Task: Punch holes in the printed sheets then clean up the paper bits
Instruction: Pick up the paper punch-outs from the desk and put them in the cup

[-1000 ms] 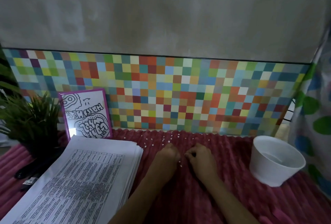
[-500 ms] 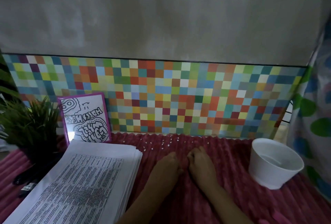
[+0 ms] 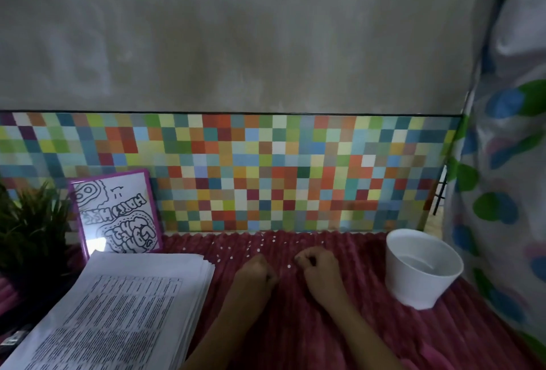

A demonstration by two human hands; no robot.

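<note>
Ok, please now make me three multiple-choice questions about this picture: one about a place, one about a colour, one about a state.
1. Where does the white cup stand on the red cloth?
A. at the far left
B. to the right of the right hand
C. between the two hands

2. What colour is the frame round the drawing?
A. purple
B. yellow
C. black

3. How do the fingers of the left hand and the right hand lie?
A. spread flat
B. curled in
C. wrapped round the cup

Answers:
1 B: the cup stands apart from the right hand, on its right side.
2 A: a purple edge runs round the drawing.
3 B: both hands show as loose fists beside the paper bits. Whether they hold any cannot be seen.
</note>
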